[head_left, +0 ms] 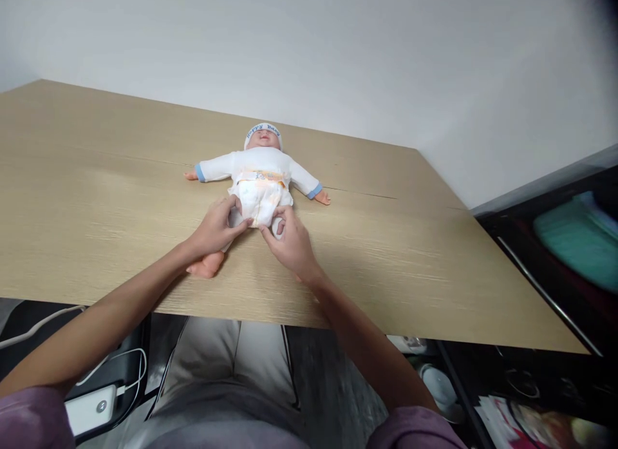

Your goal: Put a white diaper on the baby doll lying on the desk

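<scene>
Doll (pixel 263 160) is lying on its back on the table (pixel 120 243), its head pointing toward the far edge and its legs toward the near edge, roughly midway between the left and right sides. It is wearing a white cap (pixel 264 128) with blue lettering and a white top with blue cuffs, and its arms are stretching out to either side. A white diaper (pixel 261 198) is wrapping its hips, with a patterned band running across the waist. The left hand (pixel 223 223) is touching the diaper at one leg opening, its fingers curling together along the side and its thumb reaching to the lower edge. The right hand (pixel 290 239) is mirroring it at the other opening, thumb at the lower edge and fingers bending apart from it; I cannot tell whether either hand is pinching the material. One foot (pixel 206 266) is showing beside the left forearm, while the right wrist is mostly hiding the other. Below the table's near edge, toward its left corner, a white device (pixel 91 410) is resting with a cable (pixel 142 365) running from it.
</scene>
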A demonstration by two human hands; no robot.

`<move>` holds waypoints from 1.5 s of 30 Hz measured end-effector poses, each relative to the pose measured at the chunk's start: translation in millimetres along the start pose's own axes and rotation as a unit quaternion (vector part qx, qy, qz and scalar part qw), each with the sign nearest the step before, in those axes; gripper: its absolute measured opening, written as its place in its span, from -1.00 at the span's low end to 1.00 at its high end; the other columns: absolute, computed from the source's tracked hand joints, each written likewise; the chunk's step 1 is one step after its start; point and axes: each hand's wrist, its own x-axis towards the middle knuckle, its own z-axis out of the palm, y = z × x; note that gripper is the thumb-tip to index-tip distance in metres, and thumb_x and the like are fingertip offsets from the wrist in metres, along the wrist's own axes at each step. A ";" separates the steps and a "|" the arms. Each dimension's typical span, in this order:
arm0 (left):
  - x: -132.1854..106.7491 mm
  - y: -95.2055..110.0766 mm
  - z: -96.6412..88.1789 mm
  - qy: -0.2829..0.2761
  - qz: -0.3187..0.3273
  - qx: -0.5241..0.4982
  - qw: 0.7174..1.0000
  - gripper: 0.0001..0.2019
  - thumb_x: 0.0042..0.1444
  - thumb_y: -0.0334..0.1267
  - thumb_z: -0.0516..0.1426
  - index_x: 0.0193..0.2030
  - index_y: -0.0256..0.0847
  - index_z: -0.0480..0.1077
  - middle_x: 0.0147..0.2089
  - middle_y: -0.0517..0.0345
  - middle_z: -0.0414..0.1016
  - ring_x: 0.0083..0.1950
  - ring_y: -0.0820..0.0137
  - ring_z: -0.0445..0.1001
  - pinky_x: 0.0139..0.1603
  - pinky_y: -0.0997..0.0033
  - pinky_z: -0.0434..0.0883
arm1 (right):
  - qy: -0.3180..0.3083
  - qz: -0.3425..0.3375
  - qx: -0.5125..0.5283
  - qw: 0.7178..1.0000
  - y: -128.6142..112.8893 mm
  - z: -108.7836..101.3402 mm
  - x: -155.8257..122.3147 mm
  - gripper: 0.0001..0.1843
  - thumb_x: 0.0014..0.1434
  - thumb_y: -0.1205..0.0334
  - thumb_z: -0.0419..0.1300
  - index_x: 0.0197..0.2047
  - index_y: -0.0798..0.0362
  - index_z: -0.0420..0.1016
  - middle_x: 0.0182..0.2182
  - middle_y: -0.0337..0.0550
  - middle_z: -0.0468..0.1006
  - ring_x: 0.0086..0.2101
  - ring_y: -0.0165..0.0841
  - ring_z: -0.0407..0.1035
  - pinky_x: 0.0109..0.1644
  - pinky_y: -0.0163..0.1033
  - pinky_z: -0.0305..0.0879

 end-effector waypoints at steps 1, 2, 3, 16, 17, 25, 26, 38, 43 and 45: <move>-0.1 -2.0 1.1 0.010 -0.014 -0.036 0.999 -0.67 0.34 0.01 0.36 -0.06 -0.10 0.35 -0.11 0.14 0.47 -0.07 0.22 0.41 0.00 0.20 0.35 | 0.013 0.015 0.034 0.999 -0.2 -0.5 0.6 -0.64 0.37 0.01 0.36 0.07 -0.08 0.35 -0.23 -0.23 0.61 -0.36 -0.26 0.43 -0.15 -0.13 0.36; -0.1 -4.1 2.3 0.021 -0.030 -0.072 0.997 -0.62 0.29 0.00 0.39 -0.04 -0.09 0.32 -0.07 0.15 0.47 -0.05 0.24 0.43 0.01 0.22 0.37 | 0.026 0.025 0.064 0.997 -0.5 -1.5 0.9 -0.60 0.36 0.00 0.36 0.10 -0.08 0.32 -0.18 -0.21 0.66 -0.39 -0.29 0.42 -0.16 -0.14 0.38; -0.2 -6.1 3.6 0.033 -0.049 -0.105 0.993 -0.56 0.25 0.00 0.43 -0.02 -0.08 0.29 -0.03 0.15 0.48 -0.03 0.25 0.45 0.02 0.24 0.39 | 0.039 0.031 0.083 0.995 -0.9 -3.1 1.0 -0.57 0.36 -0.02 0.37 0.11 -0.08 0.30 -0.12 -0.17 0.69 -0.40 -0.30 0.43 -0.16 -0.13 0.39; -4.4 6.9 1.4 0.015 -0.111 -0.087 0.990 -0.55 0.29 0.22 0.42 -0.11 -0.18 0.62 -0.15 0.11 0.68 -0.12 0.20 0.56 -0.07 0.23 0.40 | 0.044 -0.002 -0.021 0.999 -4.0 -5.0 -1.5 -0.77 0.40 -0.03 0.43 -0.15 -0.09 0.58 -0.15 -0.08 0.78 -0.06 -0.02 0.57 0.12 0.05 0.41; -3.3 9.3 0.5 0.003 -0.119 -0.108 0.987 -0.55 0.31 0.22 0.40 -0.09 -0.19 0.65 -0.12 0.09 0.71 -0.10 0.18 0.57 -0.08 0.23 0.40 | 0.041 -0.005 -0.028 0.999 -4.3 -3.6 -1.1 -0.76 0.39 -0.03 0.43 -0.18 -0.08 0.55 -0.16 -0.07 0.76 -0.06 -0.02 0.56 0.12 0.05 0.40; 4.1 0.3 -4.3 -0.051 -0.180 -0.288 0.939 -0.43 0.24 0.18 0.48 0.20 -0.19 0.66 0.24 -0.12 0.73 0.19 0.06 0.66 0.18 0.13 0.54 | 0.019 0.013 0.017 1.000 -0.6 -6.4 2.6 -0.68 0.42 -0.08 0.34 -0.27 -0.09 0.47 -0.23 -0.15 0.66 -0.13 -0.12 0.49 0.05 -0.04 0.39; 4.3 -2.3 -4.5 -0.056 -0.179 -0.299 0.935 -0.43 0.24 0.18 0.48 0.20 -0.19 0.66 0.25 -0.12 0.73 0.19 0.05 0.67 0.18 0.12 0.55 | 0.017 0.019 0.024 0.999 -0.2 -7.1 2.7 -0.67 0.42 -0.10 0.34 -0.27 -0.09 0.47 -0.23 -0.15 0.66 -0.14 -0.13 0.49 0.04 -0.05 0.39; 3.5 2.7 -6.2 -0.039 -0.199 -0.346 0.916 -0.47 0.15 0.17 0.53 0.00 -0.23 0.66 0.03 -0.11 0.77 -0.03 0.13 0.68 -0.05 0.17 0.55 | 0.074 0.003 0.036 0.997 7.7 -12.8 1.5 -0.72 0.39 -0.08 0.41 -0.15 -0.04 0.66 -0.02 0.00 0.56 0.04 -0.05 0.52 0.31 0.17 0.44; 2.3 3.6 -26.5 -0.088 -0.187 -0.296 0.933 -0.49 0.21 0.22 0.48 0.03 -0.16 0.69 0.11 -0.07 0.77 0.10 0.06 0.70 0.09 0.12 0.57 | 0.021 0.006 0.043 0.999 11.5 -21.8 -7.4 -0.72 0.39 -0.02 0.40 0.03 -0.04 0.73 0.01 0.00 0.57 -0.04 -0.10 0.52 0.20 0.13 0.53; 0.4 1.1 -42.7 -0.110 -0.169 -0.253 0.946 -0.51 0.27 0.22 0.45 0.11 -0.11 0.72 0.17 -0.07 0.77 0.18 0.03 0.69 0.16 0.10 0.57 | -0.004 0.001 0.046 0.999 13.6 -32.6 -16.0 -0.64 0.40 -0.02 0.40 0.17 -0.07 0.73 0.02 -0.01 0.59 -0.16 -0.17 0.49 0.07 0.07 0.56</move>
